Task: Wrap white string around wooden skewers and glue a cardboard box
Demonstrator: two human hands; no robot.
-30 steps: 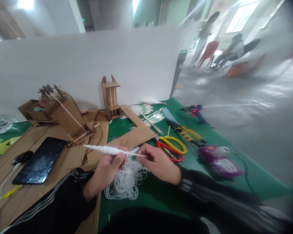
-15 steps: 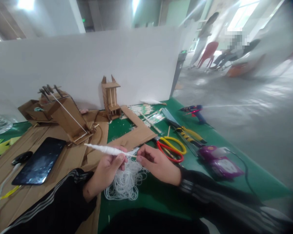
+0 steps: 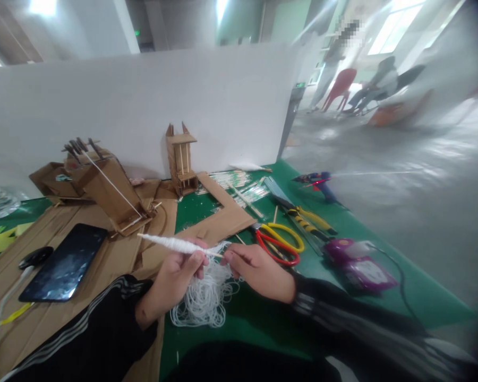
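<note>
Left hand (image 3: 183, 273): is gripping the string-wrapped stick (image 3: 171, 243)
Right hand (image 3: 258, 268): is apparently pinching the stick's bare end
White string (image 3: 205, 300): is lying heaped on the green desk (image 3: 263, 323)

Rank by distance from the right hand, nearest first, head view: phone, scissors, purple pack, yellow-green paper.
From the right hand:
1. Scissors: just beside it, toward the far right.
2. Purple pack: farther out on the right.
3. Phone: across on the left, on cardboard.
4. Yellow-green paper: beyond the phone, at the left edge.
</note>
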